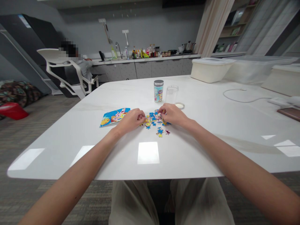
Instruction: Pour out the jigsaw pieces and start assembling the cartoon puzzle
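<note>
Several small jigsaw pieces (153, 117) with blue, yellow and pink print lie in a loose pile on the white table (122, 156). At the pile's left edge is my left hand (133, 119), its fingers curled together; what they hold, if anything, is too small to name. My right hand (172, 113) reaches over the pile's right side, thumb and finger pinched on a small puzzle piece (163, 111). Nearer me, a few joined pieces (159, 131) lie beside a dark red and white piece (167, 132). A colourful picture sheet (112, 117) rests left of my left hand, partly behind it.
Behind the pile stand a printed canister (158, 92) and a clear jar (172, 93), with a round lid (179, 106) by my right hand. Storage boxes (209, 70) and a cable (243, 101) lie at right. A person (84, 67) sits beyond the table.
</note>
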A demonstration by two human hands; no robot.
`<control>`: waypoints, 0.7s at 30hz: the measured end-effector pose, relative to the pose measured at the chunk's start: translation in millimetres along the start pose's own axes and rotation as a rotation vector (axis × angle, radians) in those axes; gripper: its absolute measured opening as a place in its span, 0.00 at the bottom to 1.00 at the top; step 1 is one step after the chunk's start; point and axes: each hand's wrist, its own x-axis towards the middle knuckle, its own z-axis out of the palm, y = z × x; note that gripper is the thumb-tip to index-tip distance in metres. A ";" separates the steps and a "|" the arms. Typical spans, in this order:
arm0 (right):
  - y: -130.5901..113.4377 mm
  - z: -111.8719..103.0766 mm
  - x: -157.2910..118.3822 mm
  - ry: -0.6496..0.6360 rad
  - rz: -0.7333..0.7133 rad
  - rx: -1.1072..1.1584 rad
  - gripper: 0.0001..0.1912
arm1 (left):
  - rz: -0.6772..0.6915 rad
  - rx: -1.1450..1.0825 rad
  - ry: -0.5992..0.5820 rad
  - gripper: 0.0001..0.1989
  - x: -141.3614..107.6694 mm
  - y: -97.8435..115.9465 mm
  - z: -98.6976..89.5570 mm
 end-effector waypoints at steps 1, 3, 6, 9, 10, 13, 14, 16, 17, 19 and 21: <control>0.2 0.9 -0.5 -0.002 -0.012 -0.016 0.12 | 0.002 0.000 0.001 0.07 -0.2 0.4 -0.2; 0.9 2.5 -1.4 -0.029 -0.025 -0.038 0.10 | 0.004 0.006 0.004 0.07 -0.5 1.3 -0.5; 2.3 3.8 -2.1 -0.053 -0.020 -0.062 0.09 | 0.001 0.012 0.003 0.07 -0.7 2.2 -0.4; 4.1 4.9 -1.7 -0.043 -0.014 -0.080 0.08 | 0.001 0.008 0.003 0.07 -0.6 1.6 0.1; 4.7 5.4 -1.5 -0.044 -0.013 -0.082 0.09 | 0.002 0.006 0.003 0.06 -0.5 1.3 0.3; 6.0 6.4 -0.8 -0.057 -0.012 -0.083 0.10 | 0.008 0.009 0.004 0.07 -0.6 0.1 0.7; 6.3 6.6 -0.7 -0.061 -0.011 -0.082 0.10 | 0.012 0.012 0.005 0.07 -0.6 -0.2 0.8; 6.5 6.6 -0.8 -0.054 -0.008 -0.077 0.10 | 0.017 0.015 0.006 0.07 -0.6 -0.3 0.7; 6.4 6.5 -0.9 -0.046 -0.006 -0.072 0.10 | 0.017 0.015 0.006 0.07 -0.6 -0.2 0.5; 6.1 6.4 -1.0 -0.025 -0.006 -0.055 0.08 | 0.014 0.014 0.002 0.07 -0.6 0.4 0.2; 5.6 6.0 -0.7 -0.008 -0.011 -0.033 0.07 | 0.010 0.012 0.000 0.07 -0.8 1.1 -0.2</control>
